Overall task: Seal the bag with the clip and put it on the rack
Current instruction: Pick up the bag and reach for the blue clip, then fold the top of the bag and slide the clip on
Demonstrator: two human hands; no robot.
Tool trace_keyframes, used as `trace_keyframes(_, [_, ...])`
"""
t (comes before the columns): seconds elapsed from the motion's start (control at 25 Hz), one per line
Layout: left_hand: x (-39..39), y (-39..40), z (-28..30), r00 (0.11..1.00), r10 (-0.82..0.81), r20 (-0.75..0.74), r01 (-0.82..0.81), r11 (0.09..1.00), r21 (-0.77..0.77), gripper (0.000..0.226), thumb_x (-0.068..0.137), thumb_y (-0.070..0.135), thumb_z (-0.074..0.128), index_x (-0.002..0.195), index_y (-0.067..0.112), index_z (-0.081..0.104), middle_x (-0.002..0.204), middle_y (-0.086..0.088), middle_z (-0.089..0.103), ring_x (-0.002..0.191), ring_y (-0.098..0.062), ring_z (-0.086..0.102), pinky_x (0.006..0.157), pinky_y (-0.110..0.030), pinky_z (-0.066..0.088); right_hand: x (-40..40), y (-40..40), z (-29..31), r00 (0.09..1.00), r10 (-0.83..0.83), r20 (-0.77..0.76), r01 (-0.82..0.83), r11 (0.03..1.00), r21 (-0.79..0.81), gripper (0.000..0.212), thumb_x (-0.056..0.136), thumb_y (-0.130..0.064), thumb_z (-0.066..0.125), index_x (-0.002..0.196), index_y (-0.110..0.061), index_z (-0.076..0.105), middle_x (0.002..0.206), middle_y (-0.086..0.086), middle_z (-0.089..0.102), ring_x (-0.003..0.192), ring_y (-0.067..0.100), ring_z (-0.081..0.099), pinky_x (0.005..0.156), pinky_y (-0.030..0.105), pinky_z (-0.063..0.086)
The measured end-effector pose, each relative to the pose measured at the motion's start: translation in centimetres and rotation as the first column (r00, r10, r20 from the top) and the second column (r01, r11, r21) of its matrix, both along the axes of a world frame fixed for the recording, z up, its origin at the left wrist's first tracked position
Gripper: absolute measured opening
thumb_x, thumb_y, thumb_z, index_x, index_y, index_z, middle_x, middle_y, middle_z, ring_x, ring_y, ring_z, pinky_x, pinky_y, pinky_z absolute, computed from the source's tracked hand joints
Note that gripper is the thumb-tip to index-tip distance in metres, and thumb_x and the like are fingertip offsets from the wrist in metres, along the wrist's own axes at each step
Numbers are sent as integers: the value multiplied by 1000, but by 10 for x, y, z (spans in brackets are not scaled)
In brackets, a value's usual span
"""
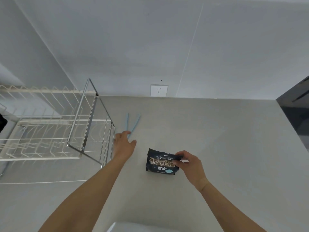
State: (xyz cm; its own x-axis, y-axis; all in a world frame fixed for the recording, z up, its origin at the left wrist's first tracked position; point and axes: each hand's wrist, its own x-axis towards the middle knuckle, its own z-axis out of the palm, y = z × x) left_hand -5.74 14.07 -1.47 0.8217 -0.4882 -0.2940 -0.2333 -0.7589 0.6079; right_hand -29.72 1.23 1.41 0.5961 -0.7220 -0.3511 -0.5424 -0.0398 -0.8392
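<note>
A small black bag (pixel 158 163) with gold lettering stands on the grey counter (pixel 217 139). My right hand (pixel 189 163) grips its folded top right edge between thumb and fingers. A light blue clip (pixel 133 123), spread open in a V, lies on the counter behind and to the left of the bag. My left hand (pixel 124 144) reaches toward the clip's hinged near end with fingers apart; its fingertips are at the clip, and it has no clear grip on it. The wire rack (pixel 55 124) stands at the left.
The rack has a chrome frame (pixel 87 114) and cream wire shelves. A white wall socket (pixel 159 90) sits on the back wall. A dark appliance (pixel 296 104) borders the counter's right side. A white object (pixel 133 227) shows at the bottom edge.
</note>
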Motion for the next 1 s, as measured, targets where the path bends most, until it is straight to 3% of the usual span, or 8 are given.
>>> trace_keyframes(0.08, [13, -11, -5, 996, -79, 43, 68, 974, 217, 50, 90, 33, 59, 136, 24, 41, 138, -11, 36, 124, -31, 40, 89, -45, 46, 1, -3, -1, 1000, 8, -12, -8, 1000, 2, 23, 76, -20, 75, 74, -41, 67, 95, 3, 72, 91, 23, 67, 83, 35, 51])
trace_keyframes(0.16, [19, -21, -10, 983, -170, 69, 139, 936, 323, 49, 91, 33, 57, 135, 20, 40, 135, -14, 38, 122, -33, 40, 89, -47, 47, 1, -6, -2, 1000, 20, -24, -19, 1000, 10, 21, 75, -22, 76, 75, -42, 67, 96, 2, 71, 88, 24, 67, 81, 34, 51])
trace_keyframes(0.4, [29, -24, -21, 965, -178, 192, 96, 922, 376, 23, 93, 15, 49, 116, 10, 52, 119, -16, 48, 107, -32, 49, 72, -41, 47, 2, -6, -2, 1000, 7, -10, -7, 1000, 30, 25, 75, -21, 76, 71, -44, 67, 89, -7, 72, 91, 14, 65, 78, 25, 50])
trace_keyframes(0.48, [29, -20, -18, 978, -136, 155, 83, 947, 311, 19, 95, 14, 47, 111, 10, 57, 118, -16, 50, 100, -32, 53, 68, -38, 44, 3, -7, -2, 1000, 1, 3, -1, 999, 41, 24, 75, -20, 77, 70, -42, 67, 85, -10, 72, 91, 8, 64, 73, 16, 46])
trace_keyframes(0.6, [13, -8, -2, 997, 12, 80, -9, 999, -38, 16, 94, 19, 55, 107, 11, 62, 114, -13, 55, 84, -24, 59, 66, -31, 45, -1, -7, 1, 999, -9, 30, 7, 998, 70, 15, 77, -21, 76, 76, -35, 71, 81, -12, 73, 87, 1, 65, 68, 5, 43])
trace_keyframes(0.76, [-19, 28, 32, 991, -74, 111, 113, 909, -402, 10, 88, 18, 67, 94, 26, 65, 103, 6, 62, 84, -6, 64, 63, -8, 47, -9, -4, 2, 994, -57, 95, 41, 986, 164, 8, 83, -22, 72, 90, -25, 74, 88, -6, 77, 87, 6, 69, 73, 13, 45])
trace_keyframes(0.88, [-31, 60, 50, 936, -264, 235, 344, 831, -437, 15, 85, 14, 71, 94, 25, 68, 106, 12, 61, 86, -5, 65, 68, -10, 52, -11, -1, 3, 988, -102, 119, 77, 977, 198, 10, 84, -19, 71, 93, -20, 74, 89, -1, 78, 85, 9, 70, 73, 15, 46])
trace_keyframes(1.0, [-33, 77, 57, 821, -425, 381, 542, 790, -287, 14, 84, 12, 71, 95, 21, 70, 107, 8, 64, 81, -8, 66, 68, -23, 58, -10, 3, 4, 985, -121, 123, 95, 976, 198, 11, 85, -16, 71, 95, -17, 75, 91, 0, 78, 83, 7, 69, 70, 11, 47])
